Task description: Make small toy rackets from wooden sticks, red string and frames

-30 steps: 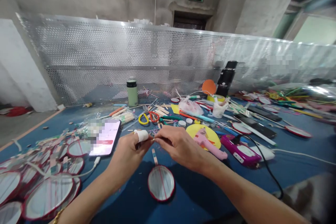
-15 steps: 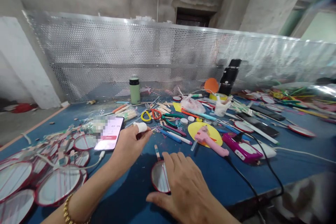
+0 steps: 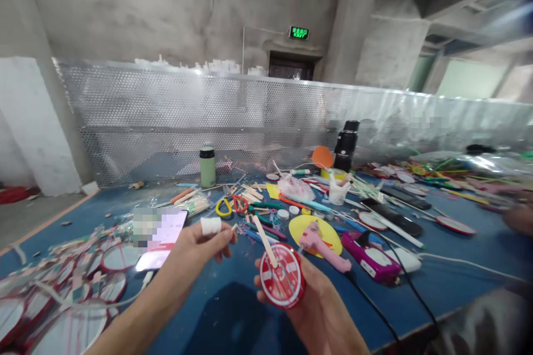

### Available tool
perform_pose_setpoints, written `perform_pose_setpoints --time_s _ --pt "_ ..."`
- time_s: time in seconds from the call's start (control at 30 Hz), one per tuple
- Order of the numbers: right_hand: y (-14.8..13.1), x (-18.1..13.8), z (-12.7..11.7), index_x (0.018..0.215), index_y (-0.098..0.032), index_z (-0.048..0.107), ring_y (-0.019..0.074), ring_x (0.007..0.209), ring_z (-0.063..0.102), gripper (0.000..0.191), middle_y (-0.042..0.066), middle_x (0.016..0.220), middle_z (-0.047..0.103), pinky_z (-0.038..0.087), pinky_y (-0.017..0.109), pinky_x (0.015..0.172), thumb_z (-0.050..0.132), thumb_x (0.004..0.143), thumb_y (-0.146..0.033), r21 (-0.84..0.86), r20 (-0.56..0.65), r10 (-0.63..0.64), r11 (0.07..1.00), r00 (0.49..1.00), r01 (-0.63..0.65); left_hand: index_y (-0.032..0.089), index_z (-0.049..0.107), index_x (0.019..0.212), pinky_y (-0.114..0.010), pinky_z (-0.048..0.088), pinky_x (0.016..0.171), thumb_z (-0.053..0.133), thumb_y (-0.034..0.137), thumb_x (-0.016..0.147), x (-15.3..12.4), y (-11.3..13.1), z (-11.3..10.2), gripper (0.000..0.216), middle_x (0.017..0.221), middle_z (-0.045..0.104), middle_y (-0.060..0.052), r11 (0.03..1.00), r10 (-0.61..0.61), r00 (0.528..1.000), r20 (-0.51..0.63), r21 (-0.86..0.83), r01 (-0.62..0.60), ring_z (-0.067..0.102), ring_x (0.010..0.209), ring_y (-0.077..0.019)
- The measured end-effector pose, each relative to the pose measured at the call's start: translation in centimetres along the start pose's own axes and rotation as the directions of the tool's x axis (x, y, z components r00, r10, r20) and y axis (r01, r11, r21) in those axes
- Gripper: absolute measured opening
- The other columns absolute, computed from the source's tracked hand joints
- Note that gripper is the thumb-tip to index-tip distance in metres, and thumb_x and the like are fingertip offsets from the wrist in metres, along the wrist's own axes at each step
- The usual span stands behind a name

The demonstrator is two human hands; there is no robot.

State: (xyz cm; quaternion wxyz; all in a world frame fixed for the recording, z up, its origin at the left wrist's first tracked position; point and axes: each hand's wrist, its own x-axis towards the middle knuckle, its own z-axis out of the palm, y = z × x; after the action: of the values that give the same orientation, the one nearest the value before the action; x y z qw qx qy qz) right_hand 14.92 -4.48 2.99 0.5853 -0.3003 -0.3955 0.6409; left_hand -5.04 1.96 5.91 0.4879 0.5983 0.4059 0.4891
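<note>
My right hand (image 3: 316, 310) holds a round red-rimmed lid (image 3: 282, 282) with a wooden stick (image 3: 265, 241) stuck to it, lifted off the blue table (image 3: 225, 310) with its red side facing me. My left hand (image 3: 199, 249) is raised beside it, to the left. Its forefinger wears a white bandage (image 3: 210, 226), and its fingertips pinch something small and thin that I cannot make out. A phone (image 3: 160, 237) with a lit screen lies just left of that hand.
A heap of similar red-rimmed lids (image 3: 66, 294) covers the table's left. A pink glue gun (image 3: 322, 244) on a yellow disc, a magenta device (image 3: 370, 256) with a black cable, scissors (image 3: 233, 203), a green bottle (image 3: 207, 166) and scattered sticks lie beyond. A perforated metal screen (image 3: 258, 116) backs the table.
My right hand went down onto the lid lying on the table, picked it up and turned its red side toward me. My left hand stayed raised. The camera tilted upward.
</note>
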Motion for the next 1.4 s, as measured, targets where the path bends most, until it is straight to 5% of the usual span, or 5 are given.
perform_pose_setpoints --time_s 0.23,0.67,0.83,1.07,1.4 --pt "1.0 -0.6 -0.2 0.105 -0.016 0.069 0.0288 0.1 0.067 0.04 0.012 0.104 0.073 0.051 0.044 0.09 0.067 0.083 -0.049 0.205 0.053 -0.07 0.977 0.996 0.058 0.013 0.07 0.082 -0.032 0.051 0.074 0.082 0.034 0.07 -3.4 -1.9 2.4 0.027 0.094 0.076 -0.013 0.8 -0.296 0.903 0.312 -0.436 0.413 0.072 0.087 -0.0267" --pt "2.4 0.6 -0.3 0.117 -0.017 0.061 0.0311 0.097 0.066 0.057 0.015 0.113 0.069 0.053 0.042 0.078 0.07 0.076 -0.055 0.141 0.234 0.005 0.989 0.972 -0.039 0.012 0.071 0.078 -0.027 0.052 0.063 0.08 0.032 0.073 -5.3 -1.7 3.0 0.023 0.069 0.067 -0.004 0.814 -0.242 0.948 0.206 -0.488 0.314 0.062 0.061 -0.0135" --pt "1.4 0.4 -1.7 0.128 -0.019 0.05 0.0265 0.106 0.065 0.046 0.014 0.123 0.064 0.051 0.042 0.09 0.061 0.089 -0.042 -0.265 0.049 0.027 0.964 0.998 -0.013 0.012 0.072 0.075 -0.024 0.048 0.061 0.077 0.038 0.074 -5.4 -2.8 2.5 0.026 0.063 0.065 -0.003 0.927 -0.216 0.975 0.056 -0.302 0.223 0.058 0.059 -0.0124" --pt "3.0 -0.7 -2.7 0.145 -0.019 0.035 0.0331 0.122 0.053 0.079 0.016 0.135 0.054 0.046 0.048 0.101 0.073 0.077 -0.033 -0.889 0.324 -0.275 0.239 0.905 0.391 0.012 0.073 0.076 -0.024 0.044 0.064 0.075 0.041 0.075 -5.9 -4.2 2.2 0.028 0.062 0.066 -0.002 0.971 -0.218 0.976 -0.022 -0.104 0.215 0.057 0.062 -0.0137" --pt "4.9 0.6 -1.3 0.141 -0.013 0.039 0.0379 0.091 0.062 0.086 0.02 0.108 0.067 0.049 0.054 0.079 0.076 0.069 -0.043 -0.88 0.471 -0.292 -0.225 0.832 0.419 0.016 0.073 0.078 -0.025 0.048 0.069 0.07 0.041 0.078 -6.2 -4.4 0.5 0.024 0.08 0.07 -0.006 0.982 -0.137 0.987 -0.083 0.122 0.146 0.061 0.074 -0.0187"
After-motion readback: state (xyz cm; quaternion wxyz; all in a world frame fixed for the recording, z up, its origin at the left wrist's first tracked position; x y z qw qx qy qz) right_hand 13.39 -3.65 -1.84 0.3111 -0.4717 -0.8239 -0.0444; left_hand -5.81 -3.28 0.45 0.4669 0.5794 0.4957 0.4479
